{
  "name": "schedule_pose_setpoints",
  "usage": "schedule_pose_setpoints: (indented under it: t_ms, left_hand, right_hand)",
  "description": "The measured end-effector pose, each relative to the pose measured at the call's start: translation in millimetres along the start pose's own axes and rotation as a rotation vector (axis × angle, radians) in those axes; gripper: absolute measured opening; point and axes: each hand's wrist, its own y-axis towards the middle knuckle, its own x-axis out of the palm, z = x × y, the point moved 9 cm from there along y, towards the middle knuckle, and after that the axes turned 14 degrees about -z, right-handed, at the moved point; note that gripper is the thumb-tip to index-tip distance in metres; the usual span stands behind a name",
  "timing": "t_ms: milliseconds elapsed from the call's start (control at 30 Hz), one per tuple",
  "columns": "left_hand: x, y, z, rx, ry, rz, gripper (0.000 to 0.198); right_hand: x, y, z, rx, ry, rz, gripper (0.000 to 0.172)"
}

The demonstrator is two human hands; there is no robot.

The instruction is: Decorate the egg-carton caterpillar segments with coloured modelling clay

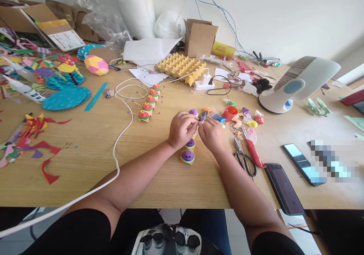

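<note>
The left hand (180,129) and the right hand (212,133) meet at the middle of the desk (85,148). Both pinch a small crinkled packet (203,115) between their fingertips, just above a purple-topped egg-carton row (187,157). Scissors (245,159) lie at four o'clock of the right hand and an orange cup (230,112) at two o'clock. A red-topped row (149,105) lies at ten o'clock of the left hand.

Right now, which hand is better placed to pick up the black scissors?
The right hand, probably. The scissors lie on the table just to its right, beside the red cutter, while the left hand sits farther away, beyond the right one. Both hands pinch a small grey piece.
</note>
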Motion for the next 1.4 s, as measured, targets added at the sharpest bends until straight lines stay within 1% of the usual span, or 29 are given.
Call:
schedule_pose_setpoints:
  t_ms: [133,267,400,533,667,767,867,967,1000,1067,1100,1167,1200,1233,1300,1400]
  left_hand:
    - [1.5,-0.6,0.2,0.013,-0.001,-0.001,0.007]
    - [4.0,-1.5,-3.1,-0.023,-0.043,-0.012,0.011]
    - [5.7,-2.0,-4.1,-0.054,-0.069,-0.026,0.015]
    - [8.5,-2.6,-4.7,-0.087,-0.099,-0.041,0.016]
    - [10.9,-2.8,-5.8,-0.100,-0.141,-0.052,0.016]
    - [7.2,-2.8,-10.8,-0.136,-0.181,-0.015,0.016]
    - [4.3,-3.6,-18.9,-0.213,-0.264,0.020,0.017]
    - [10.5,-4.9,-26.1,-0.275,-0.385,-0.008,0.022]
    - [13.4,-5.8,-28.7,-0.289,-0.423,-0.018,0.023]
    - [19.1,-8.7,-35.9,-0.325,-0.513,-0.021,0.025]
    - [22.4,-10.5,-40.3,-0.348,-0.571,-0.021,0.026]
    - [30.6,-13.7,-48.0,-0.397,-0.701,-0.040,0.028]
    - [34.4,-14.6,-50.1,-0.414,-0.757,-0.055,0.029]
    - [36.9,-14.9,-50.9,-0.420,-0.793,-0.072,0.029]
    - [36.5,-14.1,-50.4,-0.410,-0.790,-0.082,0.030]
    - [28.2,-12.9,-50.2,-0.387,-0.675,-0.043,0.030]
  right_hand:
    - [0.7,1.2,-3.4,0.050,-0.050,-0.026,0.038]
    - [3.3,3.3,-6.8,0.025,-0.030,-0.046,0.036]
    - [4.4,4.5,-8.4,-0.006,0.021,-0.024,0.036]
    - [3.7,4.9,-7.4,-0.001,0.062,0.004,0.037]
    - [1.5,4.7,-5.5,-0.034,0.124,0.023,0.035]
    - [0.8,3.3,-4.7,-0.082,0.186,0.033,0.036]
    - [1.0,0.2,-3.3,-0.109,0.240,0.045,0.038]
    - [0.5,-4.3,3.9,-0.047,0.229,0.066,0.037]
    - [-1.0,-6.2,7.1,-0.015,0.210,0.083,0.034]
    - [-6.9,-10.9,14.5,0.059,0.158,0.146,0.018]
    - [-9.4,-12.8,17.5,0.087,0.135,0.172,0.018]
    - [-9.2,-13.2,20.7,0.099,0.114,0.168,0.046]
    - [-5.8,-11.7,20.5,0.080,0.120,0.132,0.056]
    - [-0.8,-9.8,20.1,0.056,0.137,0.082,0.061]
    - [7.8,-7.3,21.9,0.040,0.184,0.006,0.060]
    - [12.8,-6.8,26.3,0.058,0.237,-0.026,0.050]
